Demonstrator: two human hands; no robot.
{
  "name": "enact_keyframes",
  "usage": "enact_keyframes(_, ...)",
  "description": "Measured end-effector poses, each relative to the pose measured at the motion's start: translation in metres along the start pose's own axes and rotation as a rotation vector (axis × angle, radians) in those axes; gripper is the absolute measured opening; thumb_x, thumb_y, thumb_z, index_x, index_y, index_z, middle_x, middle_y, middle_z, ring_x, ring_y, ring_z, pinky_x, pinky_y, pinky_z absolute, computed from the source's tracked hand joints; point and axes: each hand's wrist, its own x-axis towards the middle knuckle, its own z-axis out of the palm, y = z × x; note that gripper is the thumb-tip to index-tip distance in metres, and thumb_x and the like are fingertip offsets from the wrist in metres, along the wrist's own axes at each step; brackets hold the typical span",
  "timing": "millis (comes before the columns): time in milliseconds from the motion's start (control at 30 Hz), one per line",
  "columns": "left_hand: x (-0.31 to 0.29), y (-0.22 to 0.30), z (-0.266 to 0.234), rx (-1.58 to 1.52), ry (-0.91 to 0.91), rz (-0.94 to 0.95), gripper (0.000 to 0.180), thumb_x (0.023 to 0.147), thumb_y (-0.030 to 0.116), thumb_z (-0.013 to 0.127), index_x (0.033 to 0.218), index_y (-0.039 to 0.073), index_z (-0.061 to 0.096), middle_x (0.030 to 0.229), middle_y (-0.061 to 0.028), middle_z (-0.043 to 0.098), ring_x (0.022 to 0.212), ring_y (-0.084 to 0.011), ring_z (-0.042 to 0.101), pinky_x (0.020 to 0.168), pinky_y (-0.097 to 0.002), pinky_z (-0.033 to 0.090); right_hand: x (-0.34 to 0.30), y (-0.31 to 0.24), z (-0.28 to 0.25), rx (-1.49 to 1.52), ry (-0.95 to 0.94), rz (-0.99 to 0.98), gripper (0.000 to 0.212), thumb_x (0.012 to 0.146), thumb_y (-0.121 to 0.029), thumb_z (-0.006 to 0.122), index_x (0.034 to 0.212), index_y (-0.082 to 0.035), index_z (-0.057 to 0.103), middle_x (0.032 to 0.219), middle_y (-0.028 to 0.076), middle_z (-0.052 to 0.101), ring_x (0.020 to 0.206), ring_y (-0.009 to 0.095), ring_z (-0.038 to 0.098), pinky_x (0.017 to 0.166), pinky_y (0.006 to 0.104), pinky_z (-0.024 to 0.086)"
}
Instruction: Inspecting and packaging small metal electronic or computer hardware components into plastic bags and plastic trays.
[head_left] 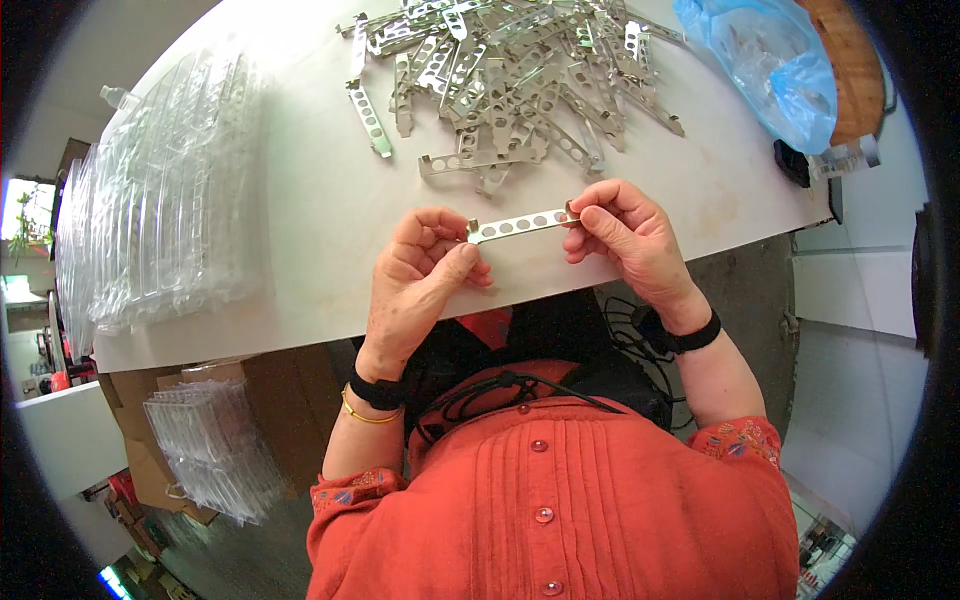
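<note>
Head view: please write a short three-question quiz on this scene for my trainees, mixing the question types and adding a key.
1. What shape are the holes in the metal strip held between the left grip and the right grip?
2. True or false: the blue plastic bag lies to the right of the pile of metal strips.
3. On which part of the table is the large stack of clear plastic? A) right B) left C) middle

Key: 1. round; 2. true; 3. B
</note>
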Motion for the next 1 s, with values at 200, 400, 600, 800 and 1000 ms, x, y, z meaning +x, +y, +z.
enact_keyframes(200, 0.0008, -0.0006, 0.0002, 0.044, -0.007, -0.013, 0.03, 0.097, 0.002, 0.061, 0.126, -0.002, 0.054, 0.099, -0.0091, 0.065, 0.082, -0.0143, 0.068, 0.076, -0.0302, 0.06, -0.0013, -0.0042, 0.0039, -0.014, 0.035, -0.008, 0.022, 0.101, -0.008, 0.058, 0.121, -0.002, 0.054, 0.1, 0.008, 0.066, 0.085, 0.016, 0.069, 0.075, 0.0308, 0.061)
enact_keyframes(400, 0.0005, 0.0015, 0.0007, 0.079, -0.009, -0.058, 0.028, 0.097, 0.003, 0.062, 0.124, -0.002, 0.056, 0.088, -0.0063, 0.068, 0.08, -0.0129, 0.067, 0.076, -0.0287, 0.058, -0.0024, -0.0053, 0.0004, -0.022, -0.034, -0.003, 0.028, 0.098, -0.008, 0.062, 0.123, 0.0, 0.053, 0.103, 0.009, 0.065, 0.087, 0.017, 0.069, 0.077, 0.0313, 0.06)
enact_keyframes(600, 0.0002, 0.003, -0.0001, 0.08, -0.028, -0.06, 0.028, 0.097, 0.002, 0.062, 0.123, -0.002, 0.056, 0.092, -0.0065, 0.067, 0.08, -0.0122, 0.067, 0.076, -0.0292, 0.059, -0.0033, -0.0058, -0.0019, -0.023, -0.044, 0.005, 0.031, 0.095, -0.004, 0.064, 0.124, 0.0, 0.052, 0.103, 0.008, 0.065, 0.088, 0.017, 0.069, 0.077, 0.0311, 0.06)
enact_keyframes(800, 0.0002, 0.001, -0.0019, 0.09, -0.023, -0.053, 0.028, 0.096, 0.002, 0.062, 0.123, -0.002, 0.056, 0.094, -0.0069, 0.067, 0.081, -0.0121, 0.067, 0.076, -0.0295, 0.06, -0.0031, -0.008, 0.0006, 0.005, -0.058, -0.001, 0.034, 0.094, -0.002, 0.065, 0.124, 0.0, 0.052, 0.104, 0.009, 0.066, 0.088, 0.016, 0.069, 0.077, 0.0303, 0.059)
enact_keyframes(1000, -0.0004, 0.0016, -0.0028, 0.092, -0.037, -0.04, 0.028, 0.097, 0.002, 0.062, 0.124, -0.002, 0.056, 0.096, -0.0072, 0.067, 0.081, -0.0121, 0.067, 0.076, -0.029, 0.059, -0.0025, -0.0069, -0.0011, -0.013, -0.074, -0.005, 0.033, 0.093, -0.002, 0.066, 0.124, 0.0, 0.053, 0.103, 0.009, 0.066, 0.087, 0.016, 0.069, 0.077, 0.0302, 0.059)
